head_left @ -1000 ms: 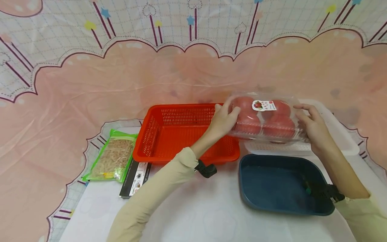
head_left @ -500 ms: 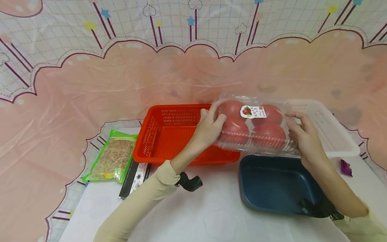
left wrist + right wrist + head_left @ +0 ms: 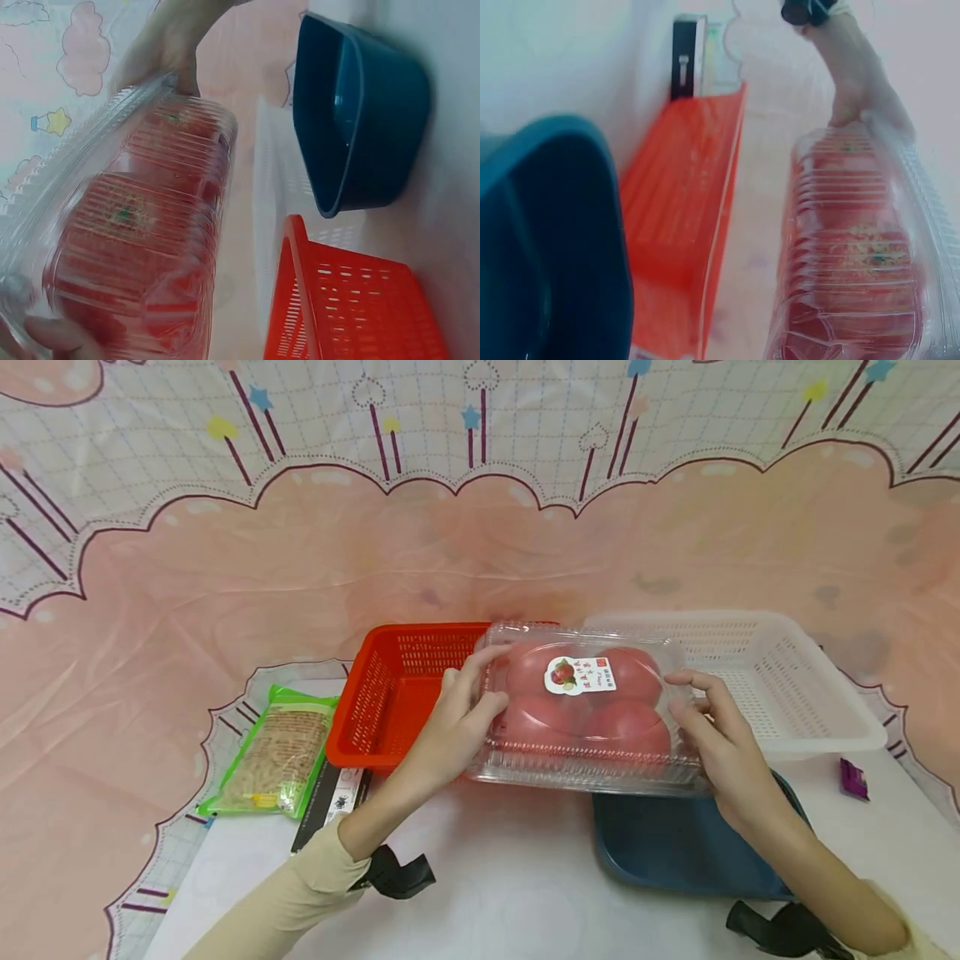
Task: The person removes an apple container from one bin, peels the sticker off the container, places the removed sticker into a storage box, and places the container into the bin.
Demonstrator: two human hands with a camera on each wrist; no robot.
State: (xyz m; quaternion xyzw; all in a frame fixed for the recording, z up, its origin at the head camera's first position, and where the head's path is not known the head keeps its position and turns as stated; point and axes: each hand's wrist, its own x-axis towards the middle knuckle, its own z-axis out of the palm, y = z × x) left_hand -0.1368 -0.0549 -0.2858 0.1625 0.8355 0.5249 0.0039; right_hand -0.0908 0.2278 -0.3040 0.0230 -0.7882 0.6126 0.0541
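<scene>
Both hands hold a clear plastic clamshell pack of tomatoes (image 3: 577,710), gripped at its two ends and raised above the table. Several large red tomatoes show through the lid, which bears a white label (image 3: 579,676). My left hand (image 3: 457,718) grips the left end, thumb on the lid side. At the right end, my right hand (image 3: 720,735) clasps the pack's edge. The pack overlaps the red basket (image 3: 390,693) and the dark blue tub (image 3: 675,852) in the head view. From the left wrist, the pack's ribbed underside (image 3: 135,225) is seen tilted, beside the baskets.
A white basket (image 3: 840,710) stands at the back right, with a small purple packet (image 3: 853,779) before it. Left of the red basket lie a green-edged bag (image 3: 277,752) of pale brown food and a black-and-white box (image 3: 330,806). A patterned cloth (image 3: 480,552) hangs behind.
Both hands have carried the pack left and toward me, from over the white basket to in front of the red one. The purple packet and more of the white basket now show.
</scene>
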